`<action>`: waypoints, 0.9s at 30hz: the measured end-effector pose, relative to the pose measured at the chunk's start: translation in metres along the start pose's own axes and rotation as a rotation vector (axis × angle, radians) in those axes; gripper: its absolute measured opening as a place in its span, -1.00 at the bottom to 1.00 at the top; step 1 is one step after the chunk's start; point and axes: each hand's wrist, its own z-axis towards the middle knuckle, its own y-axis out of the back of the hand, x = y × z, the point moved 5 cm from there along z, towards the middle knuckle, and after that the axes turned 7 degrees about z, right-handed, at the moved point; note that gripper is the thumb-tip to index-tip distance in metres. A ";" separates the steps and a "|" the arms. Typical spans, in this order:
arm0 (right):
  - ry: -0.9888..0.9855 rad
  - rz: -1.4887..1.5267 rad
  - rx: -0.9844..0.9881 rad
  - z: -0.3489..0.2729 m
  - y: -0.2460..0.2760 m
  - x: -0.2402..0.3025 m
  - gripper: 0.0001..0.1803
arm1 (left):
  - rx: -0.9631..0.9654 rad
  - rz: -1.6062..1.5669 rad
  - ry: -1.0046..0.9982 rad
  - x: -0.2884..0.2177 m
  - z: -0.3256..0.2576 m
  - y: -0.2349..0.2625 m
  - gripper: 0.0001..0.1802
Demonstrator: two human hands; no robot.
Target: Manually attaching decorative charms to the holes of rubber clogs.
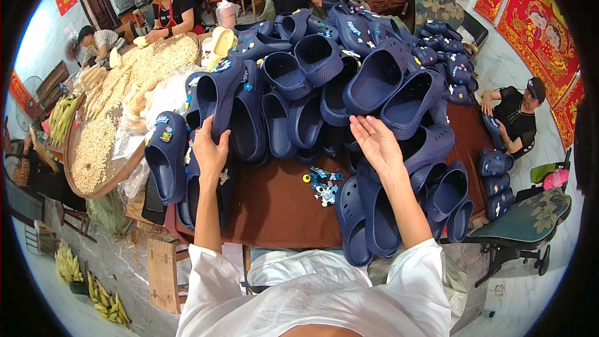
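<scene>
- Clock directions run from the middle of the view, unless a hand is named.
- The left hand (212,150), at 9 o'clock, has its thumb and fingers on either side of the heel of a navy clog (215,90); how firmly they press cannot be told.
- That clog points up toward 1 o'clock from the left hand, its opening facing the person.
- The right hand (379,145), at 3 o'clock, is palm up with its fingers apart, their tips right by the heel of another clog (376,80); contact is hard to judge.
- A heap of navy clogs (306,65) fills the desk (274,212) around 12 o'clock, some decorated with small charms.
- A clog with charms on its toe (165,156) is at 9 o'clock from the left hand.
- Two more clogs (382,218) lie at 6 o'clock from the right hand.
- Loose colourful charms (327,195) sit on the brown cloth at 5 o'clock, between the two forearms.
- A round tray (121,181) of pale kernels (93,156) is at 9 o'clock, beyond the left hand.
- Near 3 o'clock, a seated person (521,118) in black handles a clog (493,131).
</scene>
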 end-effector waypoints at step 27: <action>-0.207 -0.759 0.197 -0.174 0.076 -0.197 0.05 | 0.262 -0.297 -0.176 -0.057 -0.304 0.048 -0.41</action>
